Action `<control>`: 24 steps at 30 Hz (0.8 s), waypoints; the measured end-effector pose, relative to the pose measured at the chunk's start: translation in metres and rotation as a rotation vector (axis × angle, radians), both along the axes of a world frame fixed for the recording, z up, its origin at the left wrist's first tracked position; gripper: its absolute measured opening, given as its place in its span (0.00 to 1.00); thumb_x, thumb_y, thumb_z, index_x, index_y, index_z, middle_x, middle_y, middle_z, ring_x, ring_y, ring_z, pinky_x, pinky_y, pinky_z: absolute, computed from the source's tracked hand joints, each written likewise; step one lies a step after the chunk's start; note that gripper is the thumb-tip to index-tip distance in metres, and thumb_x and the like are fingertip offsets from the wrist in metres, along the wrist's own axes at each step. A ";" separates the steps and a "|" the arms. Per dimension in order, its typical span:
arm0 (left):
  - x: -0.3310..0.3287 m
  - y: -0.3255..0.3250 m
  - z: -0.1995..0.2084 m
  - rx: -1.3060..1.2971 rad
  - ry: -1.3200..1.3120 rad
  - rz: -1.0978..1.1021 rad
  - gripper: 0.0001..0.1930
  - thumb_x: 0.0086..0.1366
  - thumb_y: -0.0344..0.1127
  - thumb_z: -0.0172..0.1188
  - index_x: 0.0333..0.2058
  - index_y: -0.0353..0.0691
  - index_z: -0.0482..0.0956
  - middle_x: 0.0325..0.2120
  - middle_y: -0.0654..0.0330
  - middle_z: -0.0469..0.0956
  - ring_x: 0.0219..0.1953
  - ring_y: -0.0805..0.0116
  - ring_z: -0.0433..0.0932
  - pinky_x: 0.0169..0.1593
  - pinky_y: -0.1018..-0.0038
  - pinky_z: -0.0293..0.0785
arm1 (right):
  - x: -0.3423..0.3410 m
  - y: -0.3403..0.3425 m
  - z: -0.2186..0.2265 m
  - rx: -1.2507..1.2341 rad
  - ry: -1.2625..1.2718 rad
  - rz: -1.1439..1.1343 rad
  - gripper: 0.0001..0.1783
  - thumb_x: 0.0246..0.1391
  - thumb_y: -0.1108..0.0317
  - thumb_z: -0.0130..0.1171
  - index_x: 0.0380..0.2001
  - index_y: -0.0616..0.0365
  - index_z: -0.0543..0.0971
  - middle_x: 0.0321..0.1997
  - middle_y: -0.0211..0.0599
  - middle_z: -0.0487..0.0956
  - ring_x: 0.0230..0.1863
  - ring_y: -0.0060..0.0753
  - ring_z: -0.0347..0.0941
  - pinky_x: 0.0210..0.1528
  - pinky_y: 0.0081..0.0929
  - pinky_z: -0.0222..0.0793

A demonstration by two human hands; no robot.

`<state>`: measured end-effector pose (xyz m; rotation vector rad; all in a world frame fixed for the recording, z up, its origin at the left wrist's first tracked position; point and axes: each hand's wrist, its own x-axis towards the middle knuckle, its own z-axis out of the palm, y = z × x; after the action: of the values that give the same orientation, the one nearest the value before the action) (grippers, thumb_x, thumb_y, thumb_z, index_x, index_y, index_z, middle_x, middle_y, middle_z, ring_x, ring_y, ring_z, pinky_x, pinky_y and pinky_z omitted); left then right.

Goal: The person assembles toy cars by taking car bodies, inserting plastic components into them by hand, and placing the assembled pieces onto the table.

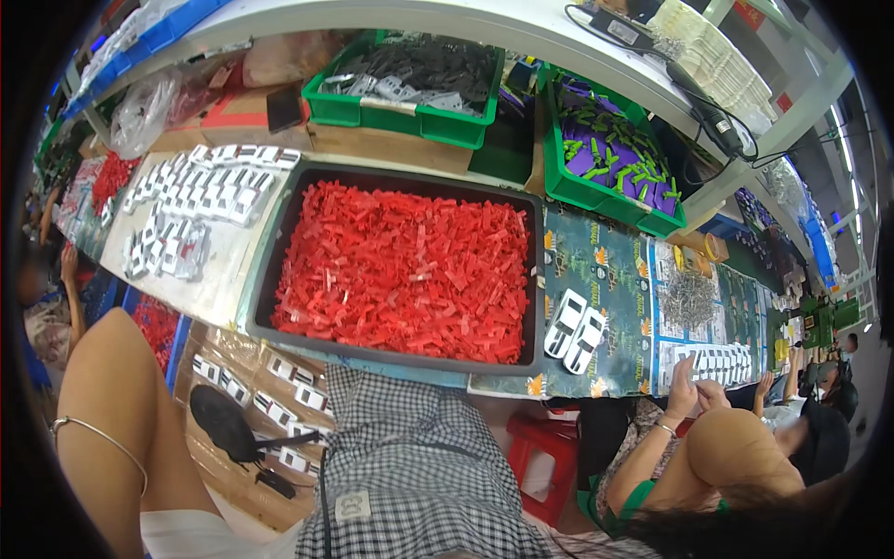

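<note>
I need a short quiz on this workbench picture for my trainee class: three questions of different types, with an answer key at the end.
1. Fill in the blank: the black tray is filled with small pieces coloured ____.

2. True or false: the right-hand green crate holds only white pieces.

3. Multiple choice: how many white car-shaped shells lie on the patterned table covering just right of the tray?
A) two
B) five
C) eight

Key:
1. Red.
2. False; it holds purple and bright green pieces.
3. A, two, lying side by side.
</note>
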<state>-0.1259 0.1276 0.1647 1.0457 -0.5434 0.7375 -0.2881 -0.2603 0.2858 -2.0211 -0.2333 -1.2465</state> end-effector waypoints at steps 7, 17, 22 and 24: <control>-0.033 0.010 0.000 -0.038 0.063 -0.116 0.16 0.66 0.37 0.51 0.51 0.43 0.73 0.44 0.58 0.75 0.46 0.62 0.73 0.51 0.64 0.68 | -0.012 0.046 -0.004 0.158 0.054 0.043 0.17 0.63 0.61 0.46 0.50 0.60 0.69 0.52 0.50 0.72 0.46 0.35 0.74 0.49 0.36 0.74; -0.058 0.024 -0.001 0.020 0.228 -0.248 0.16 0.65 0.38 0.51 0.51 0.44 0.73 0.43 0.59 0.75 0.45 0.62 0.73 0.50 0.62 0.69 | 0.001 0.095 -0.050 0.517 0.165 0.110 0.17 0.62 0.59 0.48 0.48 0.59 0.70 0.50 0.51 0.72 0.44 0.36 0.75 0.49 0.37 0.74; -0.057 0.032 -0.002 -0.017 0.250 -0.297 0.16 0.65 0.38 0.51 0.51 0.45 0.73 0.42 0.60 0.75 0.45 0.62 0.73 0.50 0.62 0.69 | 0.021 0.125 -0.058 0.625 0.165 0.168 0.17 0.62 0.58 0.49 0.46 0.58 0.70 0.50 0.51 0.73 0.44 0.37 0.75 0.49 0.37 0.74; -0.061 0.031 0.000 -0.062 0.200 -0.320 0.16 0.65 0.38 0.52 0.51 0.45 0.73 0.42 0.60 0.75 0.44 0.62 0.73 0.50 0.62 0.69 | 0.022 0.141 -0.053 0.623 0.117 0.207 0.16 0.62 0.58 0.49 0.46 0.58 0.71 0.49 0.51 0.73 0.43 0.37 0.75 0.49 0.38 0.74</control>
<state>-0.1873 0.1586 0.1648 0.9344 -0.4968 0.3612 -0.2665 -0.1197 0.2331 -1.4799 0.0086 -0.9199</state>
